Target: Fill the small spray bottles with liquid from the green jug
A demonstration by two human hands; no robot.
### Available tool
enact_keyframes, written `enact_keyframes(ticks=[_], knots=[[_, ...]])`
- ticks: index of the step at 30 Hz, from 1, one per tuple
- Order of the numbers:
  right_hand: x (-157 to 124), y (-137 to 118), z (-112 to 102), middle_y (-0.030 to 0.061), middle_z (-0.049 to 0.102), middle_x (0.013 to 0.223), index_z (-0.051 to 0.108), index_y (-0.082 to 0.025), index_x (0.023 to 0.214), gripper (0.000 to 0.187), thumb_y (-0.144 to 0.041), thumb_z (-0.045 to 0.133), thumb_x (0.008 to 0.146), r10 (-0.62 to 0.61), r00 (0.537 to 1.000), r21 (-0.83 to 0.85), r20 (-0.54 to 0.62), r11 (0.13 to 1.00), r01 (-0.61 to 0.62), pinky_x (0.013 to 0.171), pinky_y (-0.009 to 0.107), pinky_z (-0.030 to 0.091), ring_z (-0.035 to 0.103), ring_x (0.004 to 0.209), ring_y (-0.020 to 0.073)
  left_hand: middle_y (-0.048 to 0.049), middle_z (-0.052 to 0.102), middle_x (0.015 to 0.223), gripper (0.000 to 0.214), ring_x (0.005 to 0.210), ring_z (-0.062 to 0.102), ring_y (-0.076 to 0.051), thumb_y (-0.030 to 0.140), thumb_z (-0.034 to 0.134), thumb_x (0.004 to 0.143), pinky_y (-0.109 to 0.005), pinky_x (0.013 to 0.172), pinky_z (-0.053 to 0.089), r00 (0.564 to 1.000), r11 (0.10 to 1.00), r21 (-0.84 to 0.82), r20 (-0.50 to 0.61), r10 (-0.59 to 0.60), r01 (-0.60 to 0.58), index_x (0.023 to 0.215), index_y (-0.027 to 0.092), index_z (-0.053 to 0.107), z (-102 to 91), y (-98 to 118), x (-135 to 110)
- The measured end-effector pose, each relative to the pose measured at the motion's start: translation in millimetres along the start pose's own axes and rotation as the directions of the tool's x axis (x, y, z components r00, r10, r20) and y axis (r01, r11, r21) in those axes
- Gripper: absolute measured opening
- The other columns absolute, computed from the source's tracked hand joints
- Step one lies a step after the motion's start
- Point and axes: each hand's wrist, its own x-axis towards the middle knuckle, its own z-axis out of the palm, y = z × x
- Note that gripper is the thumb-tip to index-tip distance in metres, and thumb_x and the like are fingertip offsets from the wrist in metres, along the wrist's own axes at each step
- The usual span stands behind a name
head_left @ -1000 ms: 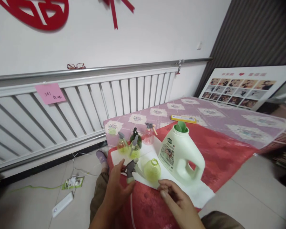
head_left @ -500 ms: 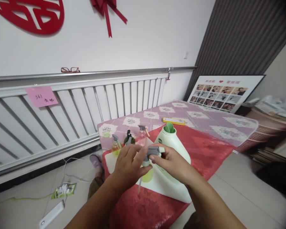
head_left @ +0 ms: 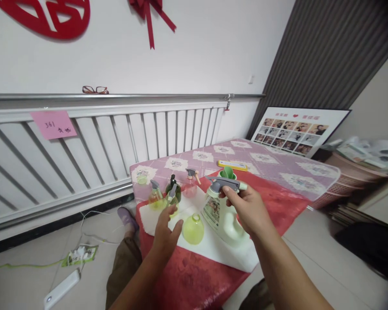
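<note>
So R hand (head_left: 247,206) up, prob. pinching spray head (head_left: 222,184).

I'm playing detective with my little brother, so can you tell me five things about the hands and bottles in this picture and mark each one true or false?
1. The right hand holds a grey spray head. True.
2. The round yellow bottle at the front has an open neck. True.
3. The round yellow bottle is hanging from the right hand. False: it stands on the white sheet.
4. Something green sticks out of the mouth of the big pale jug. True.
5. The big pale jug lies on its side. False: it stands upright.
</note>
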Motion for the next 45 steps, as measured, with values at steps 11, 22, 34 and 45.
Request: enact_keyframes(ticks=[11,22,34,45], knots=[[9,9,-1,-0.0011,0.064,0.064,0.064,-0.019,0.078,0.022,-0.041,0.065,0.074,-0.006,1.000,-0.036,0.021,0.999,0.006,0.053,0.025,0.041,0.052,0.055,0.0121,-0.0128,0.050,0.131,0.066,0.125,0.044,-0.026,0.020,0.065,0.068,-0.044,0.107,0.032,0.970,0.974,-0.048,0.116,-0.213,0.220,0.130,0.018,0.042,44.2,-33,-31],[-6,62,32,0.0018,0.071,0.075,0.068,-0.019,0.080,0.020,-0.038,0.064,0.076,0.017,0.971,-0.077,0.237,0.997,0.001,0.070,0.032,0.048,0.063,0.072,0.0195,-0.0119,0.055,0.124,0.060,0.121,0.046,-0.028,0.019,0.069,0.065,-0.045,0.106,0.032,0.969,0.967,-0.120,0.131,-0.211,0.227,0.122,0.018,0.051,58.6,-12,-6],[-26,105,28,0.0055,0.074,0.094,0.068,-0.020,0.099,0.031,-0.042,0.067,0.076,0.031,0.945,-0.104,0.326,0.995,0.003,0.085,0.039,0.049,0.066,0.089,0.0240,-0.0064,0.062,0.116,0.043,0.112,0.054,-0.022,0.017,0.065,0.070,-0.037,0.101,0.038,0.967,0.947,-0.209,0.129,-0.221,0.245,0.112,0.020,0.056,67.3,-10,-1],[-32,106,26,0.0046,0.074,0.093,0.067,-0.023,0.099,0.032,-0.045,0.067,0.076,0.059,0.935,-0.118,0.349,0.993,-0.019,0.086,0.040,0.050,0.066,0.089,0.0247,-0.0046,0.061,0.111,0.041,0.106,0.055,-0.020,0.019,0.064,0.072,-0.036,0.097,0.040,0.963,0.937,-0.241,0.152,-0.222,0.254,0.111,0.021,0.054,57.7,-4,0]])
